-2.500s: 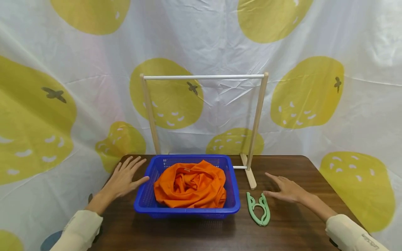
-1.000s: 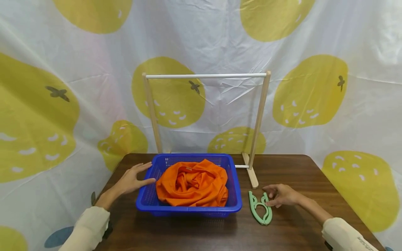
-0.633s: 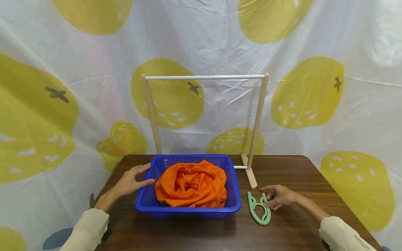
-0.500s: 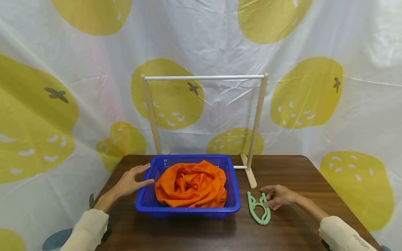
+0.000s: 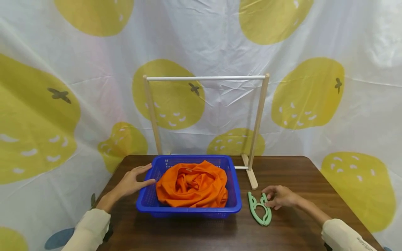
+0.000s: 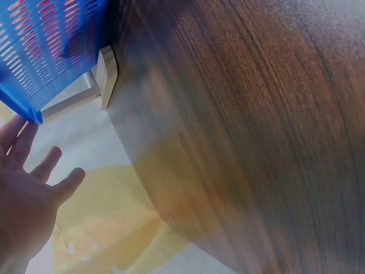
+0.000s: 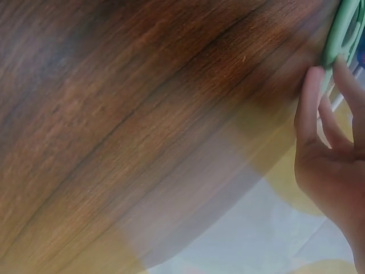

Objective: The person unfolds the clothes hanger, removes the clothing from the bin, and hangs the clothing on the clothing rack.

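Observation:
My left hand (image 5: 130, 181) is at the left side of a blue plastic basket (image 5: 188, 210), its fingers fairly straight. In the left wrist view, fingertips meet the basket's rim (image 6: 25, 109) while other digits spread apart from it. A crumpled orange cloth (image 5: 191, 186) fills the basket. To the right, a light green folding hanger (image 5: 265, 220) lies folded on the table. My right hand (image 5: 284, 196) has its fingers bent at the hanger's right arm; the right wrist view shows digits on both sides of the green hanger (image 7: 336, 40), pinching it.
A rack (image 5: 259, 115) with wooden posts and a white top bar stands behind the basket. The brown table (image 5: 301, 223) holds everything. A white curtain (image 5: 229, 45) with yellow fruit prints hangs behind and at the sides.
My left hand has come down to the basket's left rim. My right hand has moved closer to the hanger and bent its fingers there. Over the last second both hands stay nearly still.

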The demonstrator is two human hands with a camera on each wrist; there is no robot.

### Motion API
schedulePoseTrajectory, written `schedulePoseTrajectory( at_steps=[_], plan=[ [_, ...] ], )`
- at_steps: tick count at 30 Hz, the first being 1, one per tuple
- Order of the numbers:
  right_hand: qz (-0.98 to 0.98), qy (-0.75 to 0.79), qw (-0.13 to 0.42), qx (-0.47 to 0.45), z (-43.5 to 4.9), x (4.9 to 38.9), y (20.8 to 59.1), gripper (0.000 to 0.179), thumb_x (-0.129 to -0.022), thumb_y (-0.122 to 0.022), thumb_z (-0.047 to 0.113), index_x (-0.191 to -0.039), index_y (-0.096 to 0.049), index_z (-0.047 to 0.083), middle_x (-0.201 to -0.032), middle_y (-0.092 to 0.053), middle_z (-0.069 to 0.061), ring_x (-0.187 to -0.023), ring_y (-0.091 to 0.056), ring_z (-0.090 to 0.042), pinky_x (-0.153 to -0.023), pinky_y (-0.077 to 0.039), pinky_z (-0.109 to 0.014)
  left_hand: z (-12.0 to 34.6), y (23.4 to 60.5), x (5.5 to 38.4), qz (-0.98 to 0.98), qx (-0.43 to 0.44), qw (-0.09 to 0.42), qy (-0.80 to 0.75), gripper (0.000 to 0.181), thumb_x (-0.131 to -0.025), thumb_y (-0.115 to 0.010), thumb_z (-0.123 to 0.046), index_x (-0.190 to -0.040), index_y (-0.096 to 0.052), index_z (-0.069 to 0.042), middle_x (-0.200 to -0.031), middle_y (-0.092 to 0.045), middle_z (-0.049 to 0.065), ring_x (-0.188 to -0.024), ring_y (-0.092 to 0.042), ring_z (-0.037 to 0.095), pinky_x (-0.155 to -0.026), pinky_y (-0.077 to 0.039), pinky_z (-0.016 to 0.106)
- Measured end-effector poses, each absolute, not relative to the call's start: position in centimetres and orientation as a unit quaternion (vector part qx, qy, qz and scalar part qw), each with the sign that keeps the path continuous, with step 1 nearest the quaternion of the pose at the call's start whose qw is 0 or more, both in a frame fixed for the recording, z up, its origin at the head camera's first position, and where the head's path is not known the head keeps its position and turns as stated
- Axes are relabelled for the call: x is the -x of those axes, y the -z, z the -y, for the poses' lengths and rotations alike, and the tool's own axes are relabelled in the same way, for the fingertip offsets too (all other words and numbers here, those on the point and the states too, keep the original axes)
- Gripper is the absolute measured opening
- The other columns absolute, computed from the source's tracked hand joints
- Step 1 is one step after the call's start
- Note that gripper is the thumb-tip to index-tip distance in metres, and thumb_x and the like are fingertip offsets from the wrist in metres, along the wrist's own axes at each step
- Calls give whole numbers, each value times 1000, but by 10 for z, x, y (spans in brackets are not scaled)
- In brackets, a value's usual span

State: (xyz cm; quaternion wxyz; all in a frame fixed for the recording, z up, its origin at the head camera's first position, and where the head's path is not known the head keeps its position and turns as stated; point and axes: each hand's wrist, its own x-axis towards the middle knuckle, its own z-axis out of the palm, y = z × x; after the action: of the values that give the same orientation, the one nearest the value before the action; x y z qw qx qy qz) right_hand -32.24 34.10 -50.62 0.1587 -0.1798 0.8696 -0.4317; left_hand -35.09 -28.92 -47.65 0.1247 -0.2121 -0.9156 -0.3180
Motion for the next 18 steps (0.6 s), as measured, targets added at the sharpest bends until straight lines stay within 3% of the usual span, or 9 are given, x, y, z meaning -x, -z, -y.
schedulePoseTrajectory(
  at_steps=[6, 18],
  plan=[
    [-878, 422, 112, 197, -342, 319, 507, 37, -93, -78, 7, -123, -65, -9, -101, -64, -17, -81, -71, -24, -62, -62, -35, 289, 476, 350, 918, 208, 120, 314, 76, -89, -82, -46, -150, -56, -9, -152, -55, 16, -140, -48, 45, -111, -36, 68],
    [-842, 484, 128, 201, -344, 318, 501, 45, -97, -72, 4, -133, -51, -13, -107, -74, -27, -81, -75, -29, -65, -63, -43, 288, 476, 349, 921, 203, 113, 311, 76, -89, -82, -45, -151, -55, -10, -153, -54, 15, -141, -46, 47, -111, -35, 70]
  ],
)
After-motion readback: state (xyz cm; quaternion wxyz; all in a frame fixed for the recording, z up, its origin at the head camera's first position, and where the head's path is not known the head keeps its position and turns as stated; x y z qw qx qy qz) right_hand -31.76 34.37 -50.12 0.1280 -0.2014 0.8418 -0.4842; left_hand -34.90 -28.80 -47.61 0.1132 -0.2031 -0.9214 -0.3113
